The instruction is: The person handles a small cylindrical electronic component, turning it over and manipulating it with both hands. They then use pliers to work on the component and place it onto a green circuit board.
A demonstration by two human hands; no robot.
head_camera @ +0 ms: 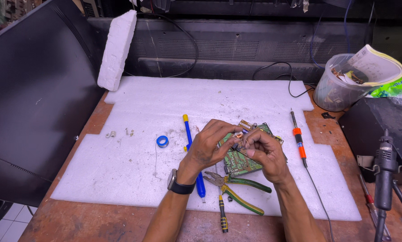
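- Small copper-coloured component (239, 135): being held above the green circuit board (241, 161), which is lying on the white foam sheet (134, 175)
- Left hand (207, 145) and right hand (266, 150): meeting fingertip to fingertip, both pinching the component; left wrist wearing a dark watch (177, 184)
- Clear plastic tub (333, 87): sitting at the bench's far right, holding mixed small parts too blurred for naming
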